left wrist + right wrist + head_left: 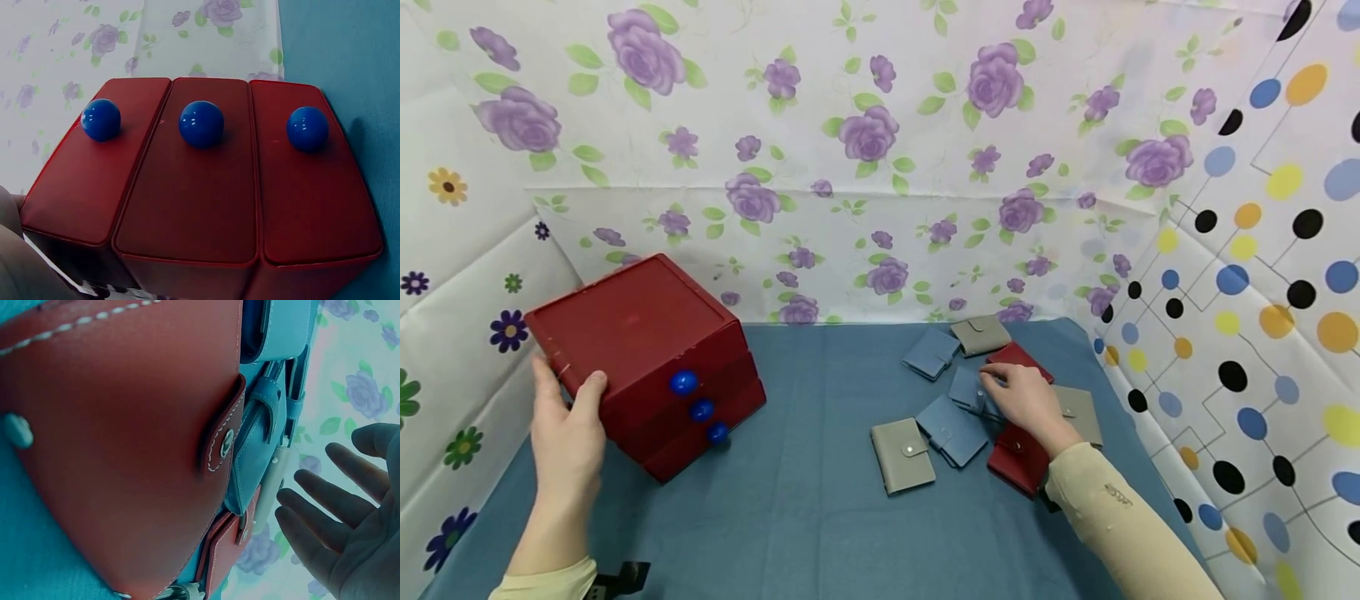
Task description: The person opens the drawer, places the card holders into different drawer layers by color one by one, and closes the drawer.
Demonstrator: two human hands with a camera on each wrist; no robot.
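Observation:
A red three-drawer box with round blue knobs stands at the left in the head view. My left hand rests against its left side, thumb by the front top corner and fingers extended along the side. The left wrist view shows the drawer fronts close up. My right hand is over a blue card wallet, fingers loosely spread in the right wrist view and nothing held in them. Red wallets lie under and beside that hand, one large and near in the right wrist view.
Around the right hand lie more blue wallets and grey wallets, all on a blue cloth. Floral sheeting hangs behind, with a dotted sheet along the right side.

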